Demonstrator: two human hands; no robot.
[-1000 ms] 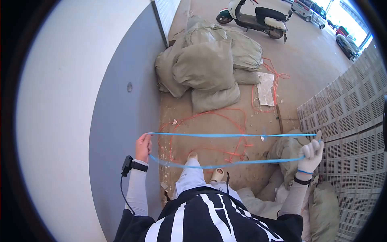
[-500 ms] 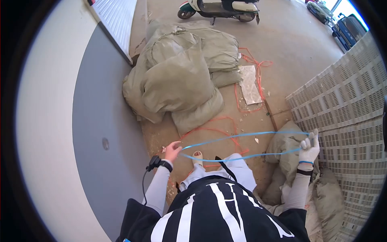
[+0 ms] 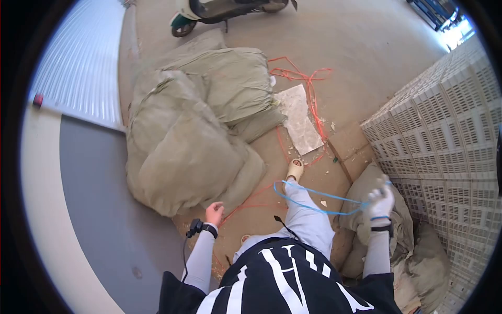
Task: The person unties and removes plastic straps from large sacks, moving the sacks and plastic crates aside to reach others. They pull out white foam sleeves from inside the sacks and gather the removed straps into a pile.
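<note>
The gloved fingers (image 3: 386, 184) of the right hand (image 3: 380, 201) were closed around one end of a blue strap (image 3: 314, 201), pinching it at about the height of the knee. From that grip the strap ran leftward as a long, narrow loop of two strands, slack rather than taut, and its far bend hung in front of the person's pale trouser leg (image 3: 308, 212), just below a sandal (image 3: 294, 170) planted on the concrete floor (image 3: 361, 63). A dark band sat on the right wrist, and a slumped green sack (image 3: 361, 191) lay just behind the hand.

The left hand (image 3: 214, 213) was bare, its fingers loosely open and pointing downward, gripping nothing (the blue loop ended well short of it). It hovered close to the lower edge of a big pile of grey-green sacks (image 3: 198, 120). A black wrist device (image 3: 196, 227) with a thin cable was strapped just behind that hand.

Orange strap (image 3: 298, 73) trailed in loose curls over the floor, from near the left hand up past a flat pale slab (image 3: 298, 118) lying beside the sacks. To the right rose a stack of white lattice crates (image 3: 449, 131). At the top edge stood a scooter (image 3: 209, 10), and a ribbed white shutter (image 3: 78, 68) filled the upper left.
</note>
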